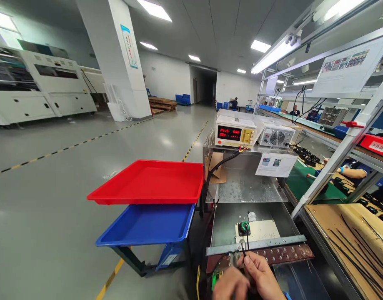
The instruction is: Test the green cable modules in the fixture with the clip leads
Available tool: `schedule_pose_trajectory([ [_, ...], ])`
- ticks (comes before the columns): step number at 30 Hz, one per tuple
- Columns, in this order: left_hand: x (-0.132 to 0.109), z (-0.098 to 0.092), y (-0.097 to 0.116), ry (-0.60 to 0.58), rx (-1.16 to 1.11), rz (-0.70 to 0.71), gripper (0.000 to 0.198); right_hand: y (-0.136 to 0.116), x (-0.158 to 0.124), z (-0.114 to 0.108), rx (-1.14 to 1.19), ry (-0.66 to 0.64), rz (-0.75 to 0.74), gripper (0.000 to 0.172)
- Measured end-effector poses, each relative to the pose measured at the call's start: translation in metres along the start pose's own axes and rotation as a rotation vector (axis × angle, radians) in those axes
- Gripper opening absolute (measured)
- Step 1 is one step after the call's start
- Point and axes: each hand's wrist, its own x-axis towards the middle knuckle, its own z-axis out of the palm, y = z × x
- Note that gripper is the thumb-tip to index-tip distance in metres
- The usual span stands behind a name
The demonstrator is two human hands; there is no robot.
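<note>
At the bottom edge my right hand (262, 276) is closed in a pinch on a thin black wire (246, 241) that runs up to a small round black-and-green connector (244, 228) on a pale plate (261, 230). My left hand (231, 286) sits just left of it, fingers curled, beside a green part (214, 278); what it holds is hidden. Both hands rest over a brown strip with holes (288, 252) and a metal rail (266, 243) in a steel fixture.
A red tray (147, 183) sits over a blue tray (144, 227) on a stand at left. A power supply with red digits (234, 132) and a fan unit (277, 136) top the steel box. Black cable ties (356, 246) lie on the bench at right. A co-worker's arm (350, 170) is beyond.
</note>
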Motion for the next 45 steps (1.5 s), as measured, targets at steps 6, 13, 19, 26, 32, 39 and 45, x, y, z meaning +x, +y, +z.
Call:
schedule_pose_trajectory([
  [6, 0.009, -0.009, 0.030, 0.127, 0.252, 0.070, 0.026, -0.007, -0.026, 0.025, -0.208, 0.144, -0.016, 0.057],
  [13, 0.001, -0.015, 0.032, 0.166, 0.332, 0.106, 0.021, 0.002, -0.033, 0.031, -0.315, 0.157, -0.007, 0.053],
  [19, -0.001, -0.018, 0.029, 0.161, 0.272, 0.090, 0.019, 0.011, -0.037, 0.033, -0.339, 0.189, -0.010, 0.052],
  [26, -0.018, -0.017, -0.008, 0.217, -0.500, -0.457, 0.026, 0.034, -0.039, 0.043, -0.359, 0.357, -0.082, 0.039],
  [32, -0.042, -0.033, -0.052, 0.253, -0.465, -0.680, 0.033, 0.073, -0.034, 0.047, -1.037, 0.267, -0.166, 0.032],
  [39, -0.054, -0.056, -0.073, 0.342, 0.013, -0.427, 0.040, 0.107, -0.014, 0.055, -1.500, 0.233, -0.217, 0.024],
  [45, -0.044, -0.061, -0.069, 0.226, 0.332, -0.234, 0.032, 0.096, -0.008, 0.066, -1.632, 0.174, -0.079, 0.010],
])
